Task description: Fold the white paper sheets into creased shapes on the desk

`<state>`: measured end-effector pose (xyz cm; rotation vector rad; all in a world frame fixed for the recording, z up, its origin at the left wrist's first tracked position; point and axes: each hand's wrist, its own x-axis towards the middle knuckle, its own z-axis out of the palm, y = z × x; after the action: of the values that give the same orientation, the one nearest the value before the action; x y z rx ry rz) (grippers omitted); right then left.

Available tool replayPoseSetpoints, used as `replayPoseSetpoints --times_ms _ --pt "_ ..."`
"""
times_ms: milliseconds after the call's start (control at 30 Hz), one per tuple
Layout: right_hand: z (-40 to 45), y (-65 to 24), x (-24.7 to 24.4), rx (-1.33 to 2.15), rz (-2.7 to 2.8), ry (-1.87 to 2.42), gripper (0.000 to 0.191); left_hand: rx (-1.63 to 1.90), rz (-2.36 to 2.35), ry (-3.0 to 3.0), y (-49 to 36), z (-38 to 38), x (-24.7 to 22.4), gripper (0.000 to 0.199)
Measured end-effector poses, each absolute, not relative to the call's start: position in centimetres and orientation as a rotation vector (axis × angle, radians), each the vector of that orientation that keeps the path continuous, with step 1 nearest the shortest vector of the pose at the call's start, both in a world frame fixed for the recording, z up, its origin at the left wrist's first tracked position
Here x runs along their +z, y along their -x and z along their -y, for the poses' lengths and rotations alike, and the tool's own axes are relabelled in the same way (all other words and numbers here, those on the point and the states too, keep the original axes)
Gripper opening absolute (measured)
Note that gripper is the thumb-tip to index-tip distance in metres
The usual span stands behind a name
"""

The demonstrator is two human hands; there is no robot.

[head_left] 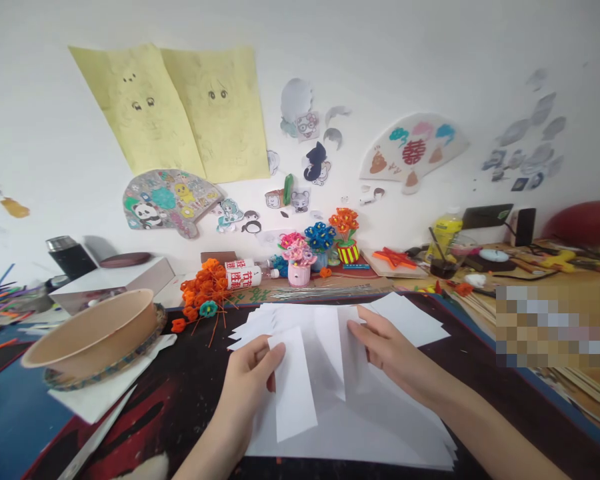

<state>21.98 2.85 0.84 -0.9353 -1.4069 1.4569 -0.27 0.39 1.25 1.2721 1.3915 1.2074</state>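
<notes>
Between my hands is white paper [294,390] with folded panels standing up from one another; whether it is one sheet or several I cannot tell. My left hand [250,373] pinches its left panel near the top, thumb in front and fingers behind. At the right, my right hand [387,343] grips the far panel's upper edge between thumb and fingers. Below both hands lies a stack of white sheets [360,437], its edges uneven. More white sheets [410,320] stick out behind my right hand.
A round tan basin [90,327] stands at the left on white paper, near scissors [97,433]. Orange pipe-cleaner flowers [205,287] lie behind the dark mat [190,400]. Small flower pots [300,273] line the wall. A yellow bottle [445,233] and thin sticks are at the right.
</notes>
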Motion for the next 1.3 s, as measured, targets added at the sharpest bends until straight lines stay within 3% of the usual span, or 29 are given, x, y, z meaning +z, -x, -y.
replayPoseSetpoints --times_ms 567,933,1100,1300 --pt "-2.7 -21.9 1.1 1.708 1.299 0.93 0.047 1.141 -1.384 -1.27 0.1 -0.3 1.3 0.035" --pt "-3.1 -21.9 1.0 1.547 1.258 1.057 0.035 1.126 -1.331 -1.33 0.5 -1.2 -0.1 0.035" --pt "-3.5 -22.0 1.0 1.463 1.148 1.09 0.039 1.137 -1.314 -1.349 0.8 -1.6 -1.1 0.045" --pt "-3.8 -22.4 0.7 1.495 1.214 1.083 0.047 1.145 -1.34 -1.365 0.8 -1.2 -0.7 0.042"
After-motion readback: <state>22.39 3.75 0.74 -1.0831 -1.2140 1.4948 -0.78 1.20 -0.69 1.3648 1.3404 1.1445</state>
